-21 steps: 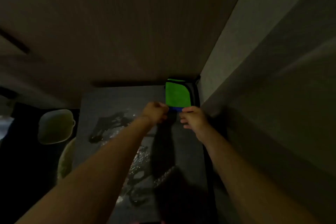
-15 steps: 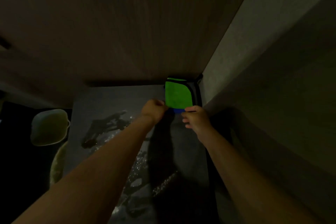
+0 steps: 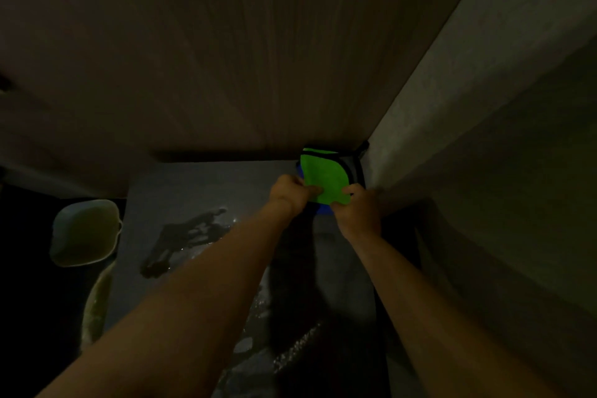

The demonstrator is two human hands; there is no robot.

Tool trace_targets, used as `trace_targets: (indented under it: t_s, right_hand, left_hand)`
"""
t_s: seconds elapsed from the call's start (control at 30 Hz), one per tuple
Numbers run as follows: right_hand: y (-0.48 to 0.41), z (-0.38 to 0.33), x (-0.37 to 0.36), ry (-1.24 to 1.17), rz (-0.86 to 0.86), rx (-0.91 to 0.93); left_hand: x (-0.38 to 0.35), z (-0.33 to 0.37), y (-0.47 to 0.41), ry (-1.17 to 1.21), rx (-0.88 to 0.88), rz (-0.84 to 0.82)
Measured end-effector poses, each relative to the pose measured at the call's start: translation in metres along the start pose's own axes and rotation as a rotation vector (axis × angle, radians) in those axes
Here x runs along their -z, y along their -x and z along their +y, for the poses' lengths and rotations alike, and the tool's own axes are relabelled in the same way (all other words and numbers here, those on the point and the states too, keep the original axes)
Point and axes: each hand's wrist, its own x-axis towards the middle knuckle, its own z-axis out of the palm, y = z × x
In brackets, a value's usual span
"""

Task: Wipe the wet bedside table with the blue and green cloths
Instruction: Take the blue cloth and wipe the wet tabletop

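**Spotter:** Where are the 2 cloths?

**Operator:** Stacked in the far right corner of the bedside table (image 3: 200, 184), tight against the wall (image 3: 484, 139) and the wooden panel (image 3: 226, 58). The green cloth (image 3: 323, 178) is on top. I see the blue cloth (image 3: 323, 211) only as a strip under its near edge.

**Spotter:** And your grip?

**Operator:** My left hand (image 3: 292, 192) pinches the green cloth's near left edge, fingers curled round it. My right hand (image 3: 357, 210) pinches the near right corner the same way. Whether either pinch also catches the blue one, I cannot tell; it is too dark.

**Spotter:** How would you take them out well?

**Operator:** I reckon I should lift the near edge and check I have both layers. Then I'd separate them, 1 per hand, and draw them toward me, clear of the corner. A dark striped thing (image 3: 353, 168) sits just beside the stack on the right, and I'd avoid dragging it along.

**Spotter:** Anything in the way?

**Operator:** The puddle (image 3: 190, 233) spreads over the left and middle of the surface, with more droplets nearer me, apart from the cloths. My own forearms shade much of it. A pale tub (image 3: 85, 233) stands off the left edge. A wide sweep could push water over that side, so I'd wipe inward.
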Motion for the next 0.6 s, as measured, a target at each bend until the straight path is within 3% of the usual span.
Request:
trace_targets:
  t_s: [0.23, 0.5, 0.6]
  right_hand:
    - [-0.006, -0.004, 0.006, -0.017, -0.001, 0.017]
    - [-0.012, -0.011, 0.002, -0.049, 0.09, 0.087]
    - [-0.019, -0.02, 0.0, -0.282, 0.101, -0.038]
  left_hand:
    - [-0.005, 0.009, 0.003, 0.008, -0.169, 0.03]
    - [-0.005, 0.013, 0.002, 0.366, -0.029, -0.069]
    - [0.003, 0.023, 0.012, 0.579, 0.012, -0.148]
